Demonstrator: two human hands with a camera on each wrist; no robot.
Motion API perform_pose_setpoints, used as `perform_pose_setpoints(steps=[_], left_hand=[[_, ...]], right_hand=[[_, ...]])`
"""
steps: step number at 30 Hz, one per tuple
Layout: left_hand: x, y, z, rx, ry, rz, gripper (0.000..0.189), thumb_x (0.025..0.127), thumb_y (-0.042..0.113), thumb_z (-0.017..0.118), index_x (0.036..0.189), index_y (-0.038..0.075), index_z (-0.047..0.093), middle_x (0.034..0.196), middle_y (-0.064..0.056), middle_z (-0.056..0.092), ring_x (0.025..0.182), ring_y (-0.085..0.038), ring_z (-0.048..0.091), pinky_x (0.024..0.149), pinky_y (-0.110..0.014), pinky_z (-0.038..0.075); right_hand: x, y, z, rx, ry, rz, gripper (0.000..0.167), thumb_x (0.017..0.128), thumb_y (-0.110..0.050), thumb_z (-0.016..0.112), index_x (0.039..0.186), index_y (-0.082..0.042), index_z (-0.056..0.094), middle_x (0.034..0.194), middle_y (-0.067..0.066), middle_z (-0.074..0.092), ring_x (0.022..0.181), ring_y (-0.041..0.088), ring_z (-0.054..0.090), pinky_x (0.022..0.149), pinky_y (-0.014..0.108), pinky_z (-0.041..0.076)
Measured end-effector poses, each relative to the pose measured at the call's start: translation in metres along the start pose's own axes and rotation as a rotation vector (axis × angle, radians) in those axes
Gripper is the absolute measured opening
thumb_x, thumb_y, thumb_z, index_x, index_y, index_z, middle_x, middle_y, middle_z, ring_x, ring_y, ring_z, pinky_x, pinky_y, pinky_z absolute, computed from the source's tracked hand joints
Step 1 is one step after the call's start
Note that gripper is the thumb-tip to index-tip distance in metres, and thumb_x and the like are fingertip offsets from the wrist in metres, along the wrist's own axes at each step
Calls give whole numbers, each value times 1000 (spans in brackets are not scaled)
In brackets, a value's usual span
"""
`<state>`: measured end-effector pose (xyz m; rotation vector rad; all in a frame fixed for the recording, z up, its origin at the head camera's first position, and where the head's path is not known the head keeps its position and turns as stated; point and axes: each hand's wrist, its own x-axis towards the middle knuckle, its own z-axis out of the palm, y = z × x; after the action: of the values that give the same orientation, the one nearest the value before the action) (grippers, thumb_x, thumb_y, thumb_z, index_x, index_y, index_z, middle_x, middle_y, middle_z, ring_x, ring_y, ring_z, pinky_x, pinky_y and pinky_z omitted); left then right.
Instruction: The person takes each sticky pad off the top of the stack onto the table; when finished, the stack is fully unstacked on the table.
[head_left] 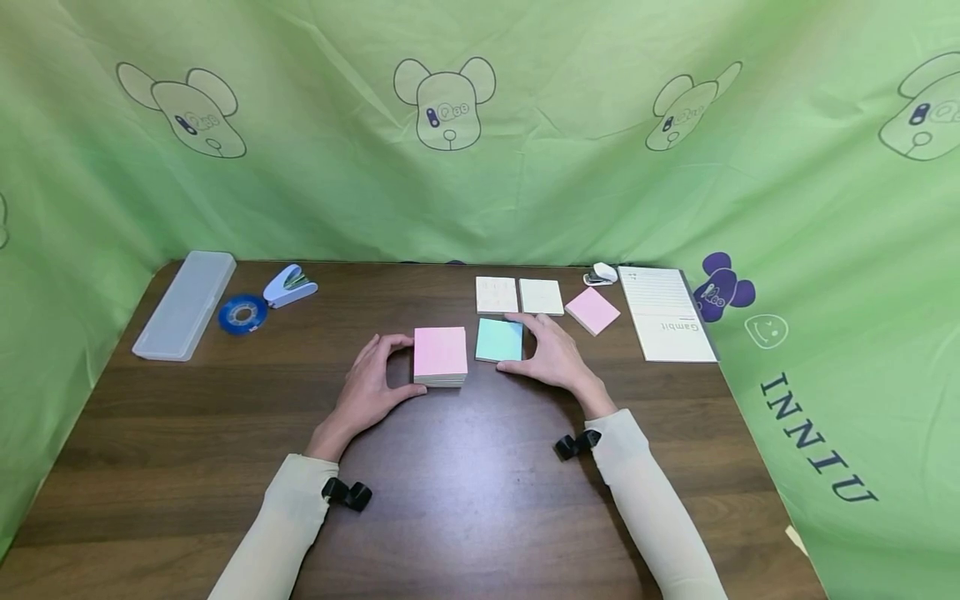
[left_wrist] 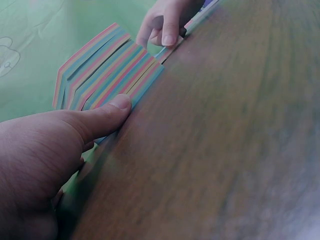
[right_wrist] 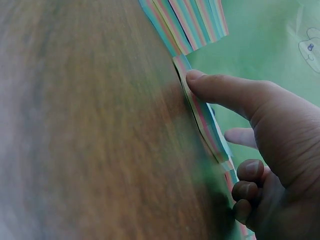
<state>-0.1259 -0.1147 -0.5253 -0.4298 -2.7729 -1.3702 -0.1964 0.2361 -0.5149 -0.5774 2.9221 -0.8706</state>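
At mid-table stands a thick stack of sticky notes [head_left: 440, 351], pink on top, with pink, yellow and blue-green layers along its sides in the left wrist view. My left hand [head_left: 375, 381] holds it at its left side, the thumb [left_wrist: 112, 112] against the front face. Just right of the stack lies a thinner teal sticky note pad [head_left: 499, 340]. My right hand [head_left: 553, 354] spans that pad, thumb at the near edge and index finger at the far edge. In the right wrist view its other fingers [right_wrist: 245, 190] are curled in.
Behind the teal pad lie two pale note pads [head_left: 497, 295] [head_left: 541, 297], with a pink pad [head_left: 592, 311] to their right. A white stapler [head_left: 601, 274] and notebook [head_left: 667, 315] are farther right. Leftward are a blue stapler [head_left: 289, 287], blue tape roll [head_left: 242, 314] and pencil case [head_left: 186, 306].
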Motion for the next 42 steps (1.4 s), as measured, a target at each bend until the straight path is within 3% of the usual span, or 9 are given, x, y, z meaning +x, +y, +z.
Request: perform_pose_setpoints(steps=[4,9,19,26,29,36,39,42], left_hand=[[0,0,0,0,-1,-2,82,83,16,101,149,7,53,150,-16,65,149,-33,55,141,-49,14],[0,0,0,1,1,2,82,83,15,101,149,6,52,150,-16,65,148,-34,56,141,-49,14],[1,1,-1,-1,5,7,82,83,14,101,149,6,52,150,-17,65,147,-35,57,141,-51,15],[1,2,-1,-8,4,8,81,83,14,101,148,6,54,148,-17,66,147,-34,57,141,-48,14],[1,2,-1,-5,8,15,81,82,14,101,148,5,54,148,-18,66,146,-35,57,141,-50,15],[1,2,-1,-3,9,14,82,82,13,102,148,5,54,148,-18,66,146,-36,57,140,-50,16],[1,2,-1,-4,6,9,82,82,14,102,148,5,54,148,-17,66,147,-36,56,141,-51,15],[1,3,-2,-4,5,8,81,83,15,101,148,5,54,148,-18,65,147,-36,56,141,-51,15]], right_hand=[[0,6,3,27,15,-9,96,78,-67,93,160,-28,60,118,7,64,105,26,61,83,46,53],[-3,-3,-2,34,12,-16,93,81,-61,94,160,-25,60,119,11,64,107,31,62,86,50,55],[-5,-22,-10,52,2,-26,87,86,-53,92,161,-23,59,145,12,65,134,37,62,110,62,53],[-6,-37,-13,92,36,-96,74,92,-46,88,157,-21,62,128,10,71,108,31,66,94,55,56],[-7,-43,-12,113,40,-112,72,93,-46,87,156,-21,63,123,10,70,103,30,64,91,51,55],[-7,-55,-9,171,17,-127,74,93,-43,89,158,-23,62,147,5,68,127,28,67,108,48,58],[-8,-61,-8,152,11,-141,78,90,-46,91,158,-25,61,130,9,68,113,26,66,97,45,58],[-7,-67,-7,128,10,-164,82,87,-48,93,158,-24,62,109,14,62,93,23,55,79,39,49]])
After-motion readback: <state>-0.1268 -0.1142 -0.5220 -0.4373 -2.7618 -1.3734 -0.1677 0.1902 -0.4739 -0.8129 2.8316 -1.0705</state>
